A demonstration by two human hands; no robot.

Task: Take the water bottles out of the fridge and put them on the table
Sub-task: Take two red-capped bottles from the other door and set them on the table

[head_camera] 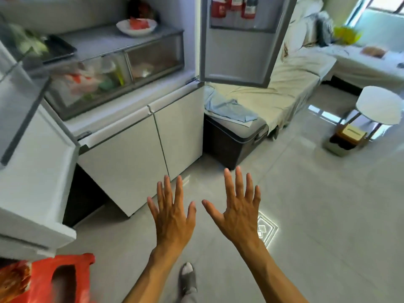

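Observation:
The white fridge [135, 132] stands ahead on the left with both upper doors swung open. The right door's shelf [240, 25] holds bottles with red labels [235, 5], cut off at the top edge. My left hand [172, 217] and my right hand [238, 213] are held out flat, palms down, fingers spread, over the floor in front of the fridge. Both hold nothing. A small round white table [379, 104] stands at the right.
Inside the fridge sit a white bowl with red food [136, 26] and clear drawers [113, 79] of bagged items. A sofa [290, 84] with a blue cloth lies right of the fridge, and a dark bin [229, 145] stands next to it. A red stool [56, 278] is at lower left.

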